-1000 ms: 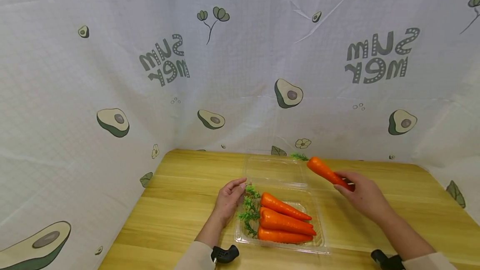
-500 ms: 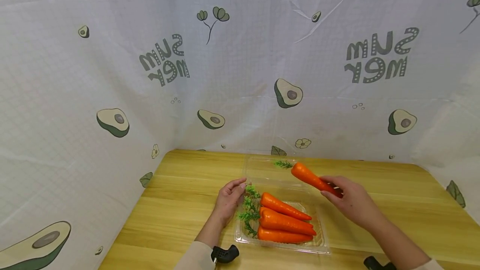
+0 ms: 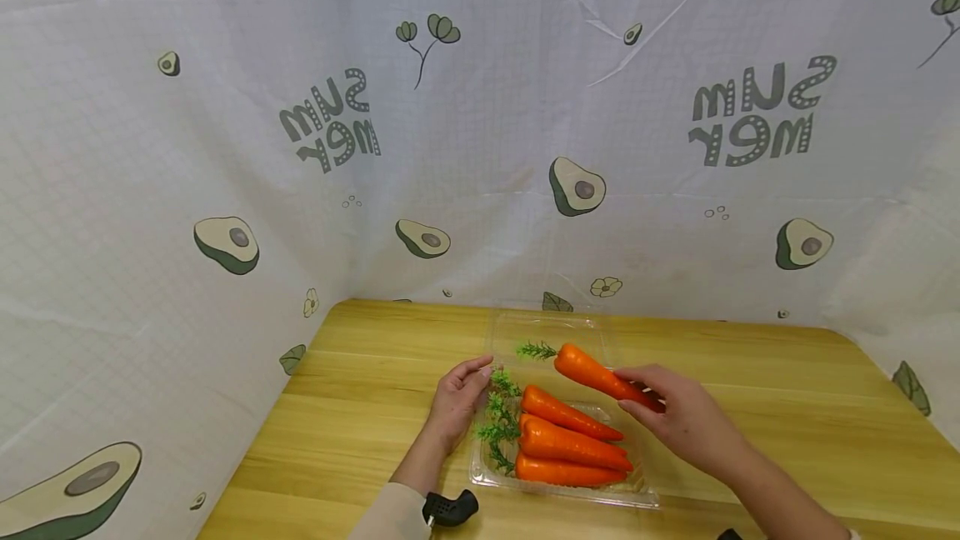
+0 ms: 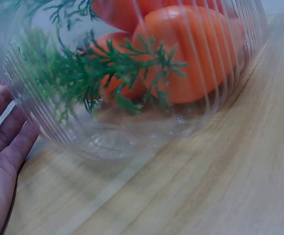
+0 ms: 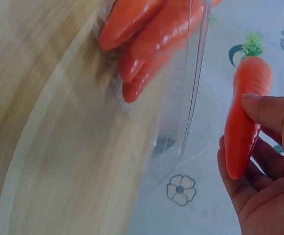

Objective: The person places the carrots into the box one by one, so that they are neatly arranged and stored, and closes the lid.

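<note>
Several orange carrots (image 3: 574,440) with green tops lie side by side in a clear plastic clamshell box (image 3: 566,497). My left hand (image 3: 454,401) holds the box at its far left corner; in the left wrist view its fingers (image 4: 10,128) meet the ribbed wall and rim. Another carrot (image 3: 590,372) hangs tilted above the far side of the box, its leafy end pointing left. Thumb and fingers of my right hand (image 3: 678,415) grip it near the tapered tip. The right wrist view shows that same carrot (image 5: 244,117) pinched under the thumb.
The box's transparent lid (image 3: 543,332) lies folded back behind it. A wooden table (image 3: 360,407) carries everything, with a white avocado-print cloth (image 3: 480,148) hanging along its back and sides. Black camera mounts are strapped at the wrists, the left mount (image 3: 450,509) near the box's front corner.
My right hand has carried its carrot left and lower, from beyond the box's right side to above its far edge. The left hand and the carrots in the box have stayed put.
</note>
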The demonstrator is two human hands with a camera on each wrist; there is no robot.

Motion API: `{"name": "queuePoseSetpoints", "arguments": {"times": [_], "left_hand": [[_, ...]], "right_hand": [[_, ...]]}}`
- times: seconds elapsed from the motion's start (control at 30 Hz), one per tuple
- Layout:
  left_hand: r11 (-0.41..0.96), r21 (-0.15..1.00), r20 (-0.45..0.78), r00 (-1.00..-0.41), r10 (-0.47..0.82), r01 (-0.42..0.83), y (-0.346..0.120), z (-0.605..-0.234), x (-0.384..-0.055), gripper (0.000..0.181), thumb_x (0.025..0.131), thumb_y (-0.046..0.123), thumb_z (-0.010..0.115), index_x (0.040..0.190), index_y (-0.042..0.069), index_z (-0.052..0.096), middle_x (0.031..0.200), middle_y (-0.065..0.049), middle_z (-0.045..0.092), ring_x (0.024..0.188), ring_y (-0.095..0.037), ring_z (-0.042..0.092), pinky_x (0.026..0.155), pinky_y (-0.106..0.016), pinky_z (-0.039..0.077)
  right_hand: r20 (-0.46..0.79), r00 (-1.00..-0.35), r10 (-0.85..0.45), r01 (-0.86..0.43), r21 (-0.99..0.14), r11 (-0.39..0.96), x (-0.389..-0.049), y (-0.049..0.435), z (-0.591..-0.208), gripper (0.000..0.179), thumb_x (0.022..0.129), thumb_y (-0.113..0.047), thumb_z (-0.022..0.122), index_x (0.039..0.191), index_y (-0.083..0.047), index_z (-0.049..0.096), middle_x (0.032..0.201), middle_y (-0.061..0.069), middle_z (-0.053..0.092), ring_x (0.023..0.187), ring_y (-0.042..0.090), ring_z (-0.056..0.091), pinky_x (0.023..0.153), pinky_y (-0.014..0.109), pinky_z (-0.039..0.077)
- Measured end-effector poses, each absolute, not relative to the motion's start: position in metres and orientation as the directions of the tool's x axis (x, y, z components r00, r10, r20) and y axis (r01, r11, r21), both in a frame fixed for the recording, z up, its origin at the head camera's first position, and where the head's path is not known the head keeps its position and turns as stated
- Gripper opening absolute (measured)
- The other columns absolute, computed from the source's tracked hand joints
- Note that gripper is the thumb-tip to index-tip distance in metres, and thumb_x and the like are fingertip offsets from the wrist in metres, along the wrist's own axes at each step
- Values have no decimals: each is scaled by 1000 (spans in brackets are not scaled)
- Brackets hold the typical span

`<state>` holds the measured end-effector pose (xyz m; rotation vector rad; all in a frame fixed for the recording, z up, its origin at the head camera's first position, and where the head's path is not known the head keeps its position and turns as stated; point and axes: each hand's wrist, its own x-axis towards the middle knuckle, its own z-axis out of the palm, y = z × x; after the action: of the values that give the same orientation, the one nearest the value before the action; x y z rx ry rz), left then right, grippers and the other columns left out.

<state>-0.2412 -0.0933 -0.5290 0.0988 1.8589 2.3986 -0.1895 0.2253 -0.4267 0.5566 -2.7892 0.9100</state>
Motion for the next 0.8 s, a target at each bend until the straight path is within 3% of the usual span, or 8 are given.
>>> {"name": "queuePoseSetpoints", "arguments": {"times": [0.43,0.63,0.8], "left_hand": [[-260,966,32,-993,112,2,-93,-532,-242,41,103,13,59,139,-8,56,71,12,55,62,-4,44,62,-20,39],[-239,971,19,-994,110,-8,-93,-532,-242,44,103,16,60,140,-8,54,94,14,71,54,-1,40,54,-16,38],[-220,975,-4,-995,99,-26,-94,-530,-242,43,103,17,61,139,-5,57,101,12,72,58,-1,41,52,-15,36]], "right_hand": [[205,-880,-428,-464,-563,684,-178,207,-430,37,88,-21,80,124,-16,72,115,-2,73,93,4,65,75,23,59],[168,-871,-462,-471,-558,684,-179,201,-436,37,90,-26,79,125,-19,72,117,-3,73,96,8,68,79,24,59],[113,-882,-458,-436,-565,700,-180,198,-440,36,90,-29,78,125,-21,72,118,-5,73,97,8,67,82,25,59]]}}
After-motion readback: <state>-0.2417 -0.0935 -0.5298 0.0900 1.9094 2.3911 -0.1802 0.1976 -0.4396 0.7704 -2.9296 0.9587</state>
